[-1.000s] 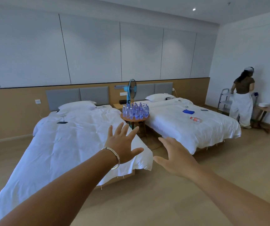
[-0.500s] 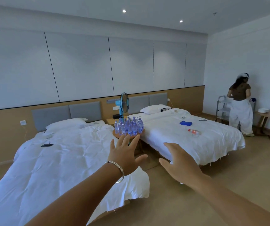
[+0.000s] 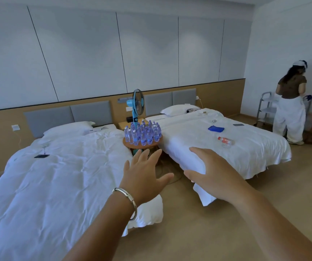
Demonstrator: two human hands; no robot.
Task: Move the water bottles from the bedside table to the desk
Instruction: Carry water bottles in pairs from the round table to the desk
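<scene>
Both hands, water bottles (image 3: 142, 133) & bedside table (image 3: 142, 146) nearer now.

The water bottles (image 3: 142, 133) look like clear glossy plastic on a smooth wooden counter (image 3: 132, 145). Both beds (image 3: 61, 178) wear rumpled matt white cloth; the bracelet (image 3: 128, 197) shines like metal.

Both hands, left (image 3: 144, 178) and right (image 3: 214, 178), reach empty, fingers spread, toward water bottles (image 3: 142, 133) clustered on the round bedside table (image 3: 132, 146).
</scene>
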